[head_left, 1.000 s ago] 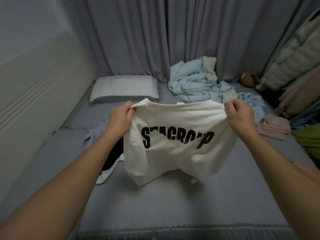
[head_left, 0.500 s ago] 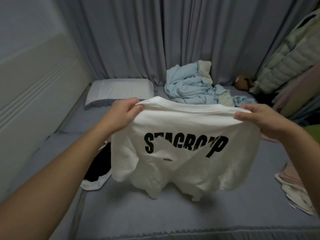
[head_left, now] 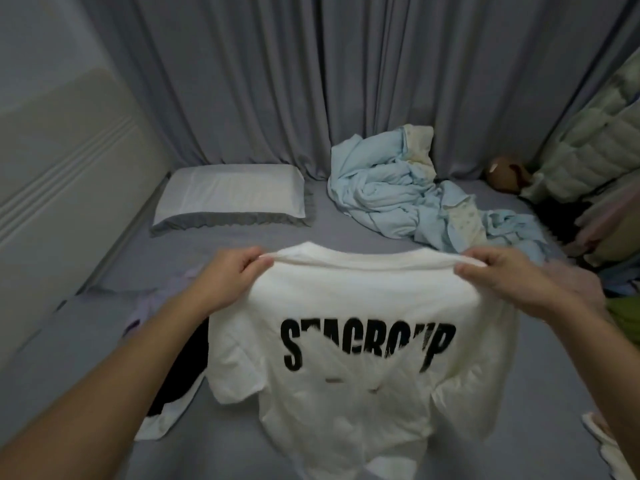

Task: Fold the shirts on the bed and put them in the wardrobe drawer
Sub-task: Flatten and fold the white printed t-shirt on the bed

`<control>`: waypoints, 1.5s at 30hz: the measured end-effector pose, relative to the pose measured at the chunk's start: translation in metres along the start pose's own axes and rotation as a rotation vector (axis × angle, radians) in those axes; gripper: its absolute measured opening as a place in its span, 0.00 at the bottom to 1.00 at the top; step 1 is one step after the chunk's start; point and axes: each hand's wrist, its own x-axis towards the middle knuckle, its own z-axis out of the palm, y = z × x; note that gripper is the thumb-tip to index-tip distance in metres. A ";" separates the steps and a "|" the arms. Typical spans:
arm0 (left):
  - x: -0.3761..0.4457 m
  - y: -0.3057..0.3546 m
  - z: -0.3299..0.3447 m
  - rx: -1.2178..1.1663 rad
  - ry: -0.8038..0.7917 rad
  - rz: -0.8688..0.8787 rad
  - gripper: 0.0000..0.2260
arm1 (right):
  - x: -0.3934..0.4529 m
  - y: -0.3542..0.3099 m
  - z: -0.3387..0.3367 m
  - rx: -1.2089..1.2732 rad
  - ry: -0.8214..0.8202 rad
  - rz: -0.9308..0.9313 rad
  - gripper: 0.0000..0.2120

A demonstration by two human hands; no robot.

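Since a moment ago the right hand has drawn back level with the left hand, both pinching the shoulders of the white shirt hanging over the bed's near edge; lay it flat, print down, before folding.

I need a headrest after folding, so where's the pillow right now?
The pillow lies at the far left of the bed in the head view, against the curtain, left of the crumpled light blue blanket.
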 end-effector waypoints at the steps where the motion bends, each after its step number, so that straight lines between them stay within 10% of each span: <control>1: 0.018 -0.009 0.016 0.008 -0.007 -0.028 0.15 | 0.022 0.012 0.005 -0.033 -0.012 0.009 0.04; 9: 0.179 -0.140 0.257 0.159 -0.003 -0.293 0.09 | 0.242 0.202 0.123 -0.359 0.107 0.171 0.06; 12: 0.182 -0.185 0.369 0.135 0.085 -0.368 0.18 | 0.260 0.298 0.202 -0.552 0.287 0.325 0.21; 18: 0.090 -0.223 0.537 0.296 -0.393 -0.140 0.29 | 0.161 0.426 0.316 -0.780 0.019 0.364 0.31; 30: 0.077 -0.221 0.553 0.402 -0.372 -0.346 0.28 | 0.117 0.512 0.221 -0.701 0.188 0.653 0.32; 39: -0.025 -0.174 0.534 0.257 -0.398 -0.426 0.27 | 0.000 0.455 0.304 -0.181 0.313 0.647 0.30; 45: -0.149 -0.155 0.475 0.189 -0.224 -0.789 0.38 | -0.090 0.417 0.340 0.155 0.385 0.659 0.13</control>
